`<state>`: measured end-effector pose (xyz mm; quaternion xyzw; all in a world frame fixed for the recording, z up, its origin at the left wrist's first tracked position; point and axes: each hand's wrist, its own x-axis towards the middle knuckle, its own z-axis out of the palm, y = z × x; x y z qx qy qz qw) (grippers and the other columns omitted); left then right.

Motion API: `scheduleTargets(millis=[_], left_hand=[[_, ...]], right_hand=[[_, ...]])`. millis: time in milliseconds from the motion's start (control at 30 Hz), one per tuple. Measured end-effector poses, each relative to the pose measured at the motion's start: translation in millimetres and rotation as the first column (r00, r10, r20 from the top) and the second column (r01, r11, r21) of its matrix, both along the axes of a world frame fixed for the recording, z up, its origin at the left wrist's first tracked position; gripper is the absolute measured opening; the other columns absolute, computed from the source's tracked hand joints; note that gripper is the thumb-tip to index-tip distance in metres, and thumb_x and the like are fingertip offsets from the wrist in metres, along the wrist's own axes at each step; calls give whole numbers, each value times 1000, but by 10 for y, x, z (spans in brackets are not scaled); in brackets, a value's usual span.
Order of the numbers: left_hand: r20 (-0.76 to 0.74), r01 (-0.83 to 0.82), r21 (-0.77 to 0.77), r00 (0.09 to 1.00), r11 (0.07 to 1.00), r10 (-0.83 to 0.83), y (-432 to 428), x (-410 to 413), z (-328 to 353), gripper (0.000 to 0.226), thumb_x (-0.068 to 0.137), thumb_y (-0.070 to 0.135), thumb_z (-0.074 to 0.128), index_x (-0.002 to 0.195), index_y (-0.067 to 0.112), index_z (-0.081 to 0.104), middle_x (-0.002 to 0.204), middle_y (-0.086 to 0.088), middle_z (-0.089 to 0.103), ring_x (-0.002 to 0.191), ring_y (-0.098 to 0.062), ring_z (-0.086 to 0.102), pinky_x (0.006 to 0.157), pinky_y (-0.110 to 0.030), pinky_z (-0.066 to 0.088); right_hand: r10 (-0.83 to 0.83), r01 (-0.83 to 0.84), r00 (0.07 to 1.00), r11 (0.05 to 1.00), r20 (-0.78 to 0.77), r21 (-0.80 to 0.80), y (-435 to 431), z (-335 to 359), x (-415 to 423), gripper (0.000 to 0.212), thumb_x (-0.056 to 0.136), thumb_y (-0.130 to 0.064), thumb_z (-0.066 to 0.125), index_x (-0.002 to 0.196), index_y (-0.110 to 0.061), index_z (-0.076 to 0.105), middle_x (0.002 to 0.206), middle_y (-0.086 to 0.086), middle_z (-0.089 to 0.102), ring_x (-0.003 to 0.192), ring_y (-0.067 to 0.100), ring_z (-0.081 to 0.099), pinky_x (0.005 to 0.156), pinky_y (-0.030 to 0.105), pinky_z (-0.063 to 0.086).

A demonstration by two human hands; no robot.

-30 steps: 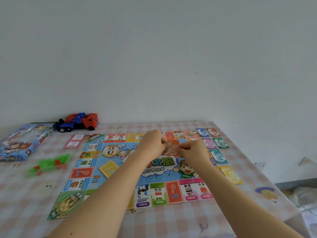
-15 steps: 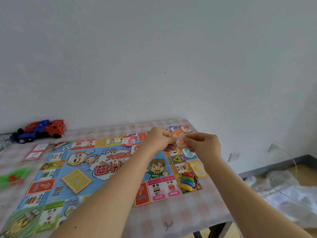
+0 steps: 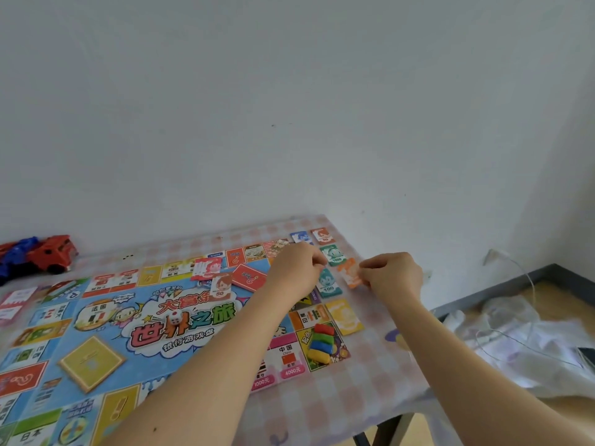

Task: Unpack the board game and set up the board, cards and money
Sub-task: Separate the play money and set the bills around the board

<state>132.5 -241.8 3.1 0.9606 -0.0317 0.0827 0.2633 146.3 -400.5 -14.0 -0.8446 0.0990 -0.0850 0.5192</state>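
The colourful game board (image 3: 106, 342) lies flat on the checked table (image 3: 380, 365). My right hand (image 3: 391, 276) pinches an orange money note (image 3: 349, 273) just right of the board. My left hand (image 3: 297, 268) is closed above the board's far right corner; whether it holds anything is hidden. Money notes lie in a column beside the board: blue (image 3: 301, 237), orange-red (image 3: 323, 235), green 1000 (image 3: 333, 255), teal 100 (image 3: 327, 284), yellow (image 3: 344, 317). A red card stack (image 3: 249, 277), a 50 note (image 3: 221, 286), a die (image 3: 175, 317) and coloured pawns (image 3: 320, 344) rest on the board.
A red and blue toy truck (image 3: 38, 255) stands at the back left by the wall. Pink cards (image 3: 14, 300) lie at the left edge. The table's right edge (image 3: 418, 394) drops to a floor with white plastic and cables (image 3: 521, 346).
The view has swung right, and the game box and green pieces have left the frame. My hands have parted; the right one now holds the orange note beside the column of notes.
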Motion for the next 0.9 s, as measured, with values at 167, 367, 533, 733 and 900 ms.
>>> scheduleTargets(millis=[167, 367, 533, 733, 900], left_hand=[[2, 89, 88, 996, 992, -90, -25, 27, -31, 30, 95, 12, 48, 117, 22, 67, 125, 0, 62, 114, -16, 56, 92, -31, 45], [-53, 176, 244, 984, 954, -168, -64, 57, -125, 33, 94, 12, 49, 117, 28, 66, 126, 1, 49, 121, -18, 39, 98, -35, 38], [-30, 164, 229, 986, 959, -161, -29, 36, -89, 37, 93, 10, 48, 123, 26, 63, 130, 1, 49, 123, -19, 40, 100, -37, 38], [60, 18, 176, 998, 984, -29, 379, -96, 96, 25, 91, 19, 57, 114, 24, 66, 122, 1, 57, 112, -17, 52, 91, -32, 44], [16, -121, 126, 993, 985, 119, 878, -289, 229, 23, 85, 21, 65, 109, 21, 67, 114, 3, 66, 96, -11, 58, 83, -28, 48]], right_hand=[[28, -28, 1000, 995, -9, -98, 22, -32, 48, 19, 75, -5, 67, 71, -22, 74, 76, 1, 71, 71, 20, 66, 62, 26, 53], [43, -44, 999, 962, -9, -271, 79, -35, 62, 21, 72, -5, 61, 75, -19, 76, 74, 0, 71, 66, 18, 63, 50, 22, 45], [44, -33, 999, 883, 13, -469, 68, -27, 34, 22, 78, -17, 61, 94, -26, 73, 95, -5, 69, 81, 17, 62, 60, 26, 46], [180, -118, 980, 876, 89, -467, 408, 142, -66, 23, 83, -15, 57, 91, -26, 75, 97, -6, 72, 79, 14, 64, 65, 29, 53], [427, -365, 904, 806, 31, -467, 887, 220, -161, 21, 85, -18, 61, 99, -28, 72, 89, -9, 66, 72, 10, 61, 65, 28, 55]])
